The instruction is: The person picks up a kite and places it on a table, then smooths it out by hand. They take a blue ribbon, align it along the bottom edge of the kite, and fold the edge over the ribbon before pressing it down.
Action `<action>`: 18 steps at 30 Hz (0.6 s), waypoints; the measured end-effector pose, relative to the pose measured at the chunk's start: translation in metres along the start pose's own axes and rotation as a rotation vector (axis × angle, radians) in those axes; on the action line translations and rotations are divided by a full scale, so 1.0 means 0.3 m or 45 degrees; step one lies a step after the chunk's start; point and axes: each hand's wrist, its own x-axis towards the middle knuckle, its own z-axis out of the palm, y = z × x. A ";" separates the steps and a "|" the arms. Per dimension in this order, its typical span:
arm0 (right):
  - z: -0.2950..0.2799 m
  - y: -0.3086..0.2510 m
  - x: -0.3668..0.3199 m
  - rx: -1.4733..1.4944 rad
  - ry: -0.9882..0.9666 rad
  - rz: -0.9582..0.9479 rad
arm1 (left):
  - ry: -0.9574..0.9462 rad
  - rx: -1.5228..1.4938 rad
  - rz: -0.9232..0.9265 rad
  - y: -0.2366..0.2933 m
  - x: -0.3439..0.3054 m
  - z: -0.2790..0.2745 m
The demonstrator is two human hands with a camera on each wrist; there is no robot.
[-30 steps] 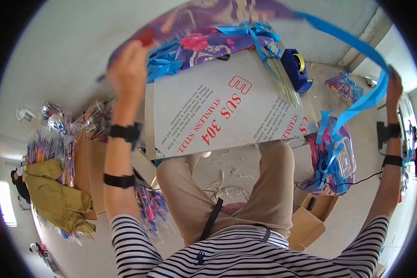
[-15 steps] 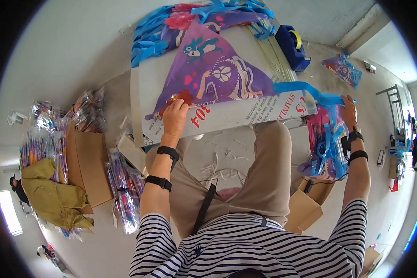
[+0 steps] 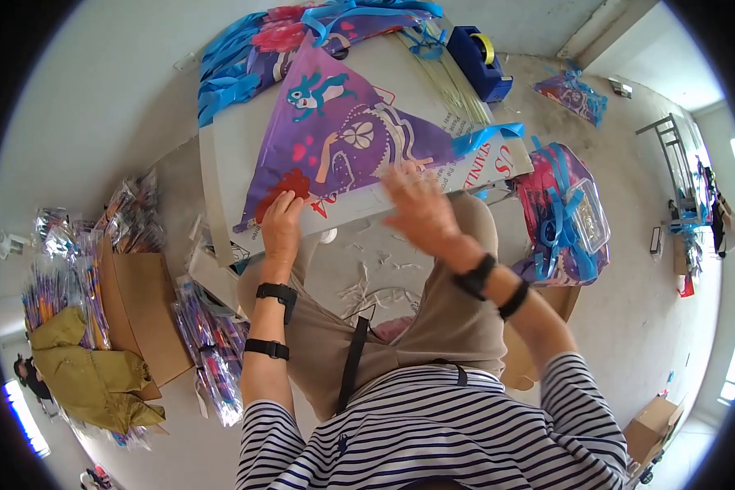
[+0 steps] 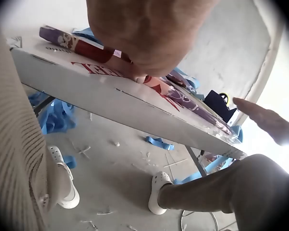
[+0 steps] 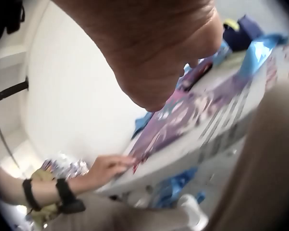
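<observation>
Both my hands are working with straight fingers. My left hand [image 3: 282, 227] is pressing its fingertips onto the near left corner of the kite [image 3: 343, 139]. My right hand [image 3: 416, 208], blurred, is hovering with fingers spread just above the kite's near edge, gripping nothing. The kite is lying spread on the white board [image 3: 220, 175], so laying it out looks largely done, though I am judging the smoothing unfinished. Its blue ribbon [image 3: 486, 136] is trailing off the right corner.

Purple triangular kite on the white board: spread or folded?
Spread flat. The purple triangular printed kite lies open on the white board, whole print showing; the left hand presses its near corner.
</observation>
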 end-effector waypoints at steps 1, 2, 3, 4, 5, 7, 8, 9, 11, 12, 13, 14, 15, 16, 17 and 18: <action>0.044 -0.077 0.028 -0.030 -0.092 -0.031 | 0.001 -0.009 0.006 0.002 0.002 -0.005; 0.084 -0.117 0.054 -0.041 -0.094 -0.020 | -0.012 -0.013 -0.014 0.009 0.010 -0.013; 0.121 -0.145 0.072 -0.021 -0.068 0.016 | -0.028 -0.019 -0.033 0.012 0.011 -0.011; 0.143 -0.152 0.075 -0.001 -0.042 0.052 | -0.029 -0.033 -0.025 0.016 0.011 -0.009; 0.154 -0.147 0.073 -0.010 -0.043 0.058 | -0.014 -0.027 -0.025 0.012 0.007 -0.004; 0.177 -0.144 0.073 0.002 -0.119 0.106 | 0.000 -0.021 -0.034 0.003 -0.006 0.003; 0.185 -0.142 0.072 0.000 -0.122 0.104 | -0.019 -0.020 -0.029 0.003 -0.006 0.004; 0.191 -0.136 0.067 -0.013 -0.107 0.092 | -0.037 -0.018 -0.026 0.004 -0.008 0.004; 0.199 -0.129 0.056 -0.018 -0.104 0.071 | -0.059 0.047 -0.017 0.053 -0.009 -0.030; 0.197 -0.134 0.058 -0.027 -0.120 0.093 | -0.080 0.117 0.000 0.088 -0.016 -0.039; 0.196 -0.141 0.062 -0.031 -0.137 0.107 | -0.087 0.131 -0.017 0.123 -0.024 -0.041; 0.193 -0.143 0.061 -0.027 -0.144 0.108 | -0.165 0.083 0.043 0.148 -0.037 -0.030; 0.197 -0.142 0.062 -0.009 -0.148 0.081 | -0.242 0.037 0.103 0.172 -0.046 -0.022; 0.200 -0.140 0.063 -0.016 -0.127 0.086 | -0.261 0.017 0.094 0.199 -0.056 -0.014; 0.203 -0.138 0.062 -0.024 -0.106 0.091 | -0.279 -0.004 0.085 0.226 -0.064 -0.008; 0.204 -0.138 0.059 -0.007 -0.111 0.066 | -0.283 0.015 0.061 0.245 -0.069 -0.003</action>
